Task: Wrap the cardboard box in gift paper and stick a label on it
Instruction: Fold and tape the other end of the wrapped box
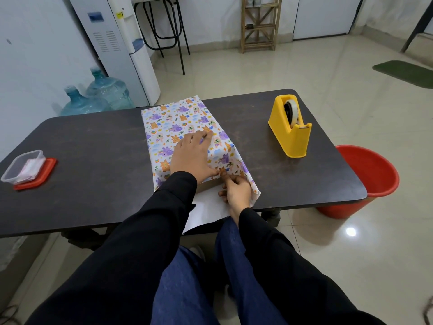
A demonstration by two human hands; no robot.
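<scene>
Gift paper, white, cartoon-animal print

The gift paper is thin printed paper with a faint sheen on its patterned face and a plain matt white underside. The tabletop is dark, matt and faintly mottled. At far right, the tape dispenser is smooth yellow plastic. On the left, the container is clear plastic and its lid red plastic. The floor is glossy tile.
</scene>
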